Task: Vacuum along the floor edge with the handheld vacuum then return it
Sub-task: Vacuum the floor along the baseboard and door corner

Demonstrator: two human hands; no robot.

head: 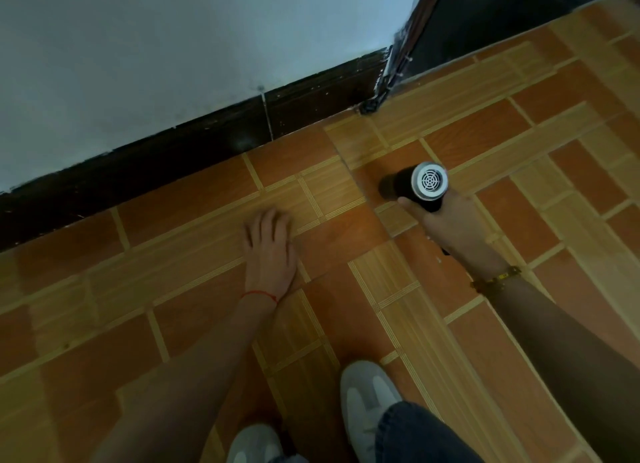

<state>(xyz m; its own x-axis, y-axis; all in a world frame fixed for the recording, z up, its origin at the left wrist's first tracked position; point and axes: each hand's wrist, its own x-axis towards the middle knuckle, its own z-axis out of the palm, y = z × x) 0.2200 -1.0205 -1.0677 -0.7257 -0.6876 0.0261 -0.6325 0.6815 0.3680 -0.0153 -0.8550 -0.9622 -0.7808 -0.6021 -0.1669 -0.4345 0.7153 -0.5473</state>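
White sneakers (367,397) and blue jeans leg (422,435) nearest lens. Black cylindrical handheld vacuum with white grilled rear cap (415,185) low over orange patterned floor tiles (519,220), right hand (446,220) clamped round handle. Left hand (270,251) idle, fingers relaxed. Judgement: steer nozzle closer along dark skirting board (311,99). Dark door-frame corner (391,71) may obstruct.

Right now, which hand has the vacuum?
The right hand, the one with the beaded bracelet, grips the black vacuum. The left hand, with a red string at the wrist, holds nothing and hangs open over the floor tiles.
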